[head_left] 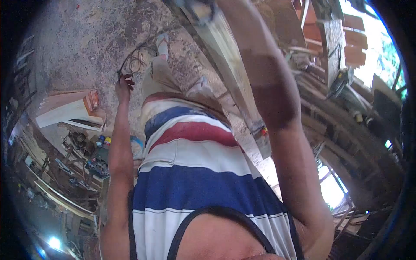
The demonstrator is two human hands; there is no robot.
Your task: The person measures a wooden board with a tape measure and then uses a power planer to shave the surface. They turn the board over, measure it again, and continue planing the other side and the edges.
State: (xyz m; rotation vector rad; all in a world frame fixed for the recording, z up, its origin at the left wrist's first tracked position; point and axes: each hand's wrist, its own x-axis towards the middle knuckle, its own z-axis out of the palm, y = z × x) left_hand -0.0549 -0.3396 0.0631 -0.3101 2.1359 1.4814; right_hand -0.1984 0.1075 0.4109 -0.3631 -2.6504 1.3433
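Note:
My left hand [125, 84] hangs at my left side over the floor, its fingers curled round a dark cord [133, 60]. The cord lies in loose loops beyond the hand and trails toward the top of the view. My right forearm [245, 26] reaches up along a long wooden board [225, 52], and the hand is cut off by the top edge. Near it, on the board, a dark blurred object [201, 12] shows only in part; I cannot make out its kind.
Stacked boards [71, 108] lie on the floor at the left. Below them are tools and small containers [103, 141] in clutter. Timber and shelving [342, 117] crowd the right side. My sandalled foot [163, 45] stands on the stained floor [93, 39], close to the cord.

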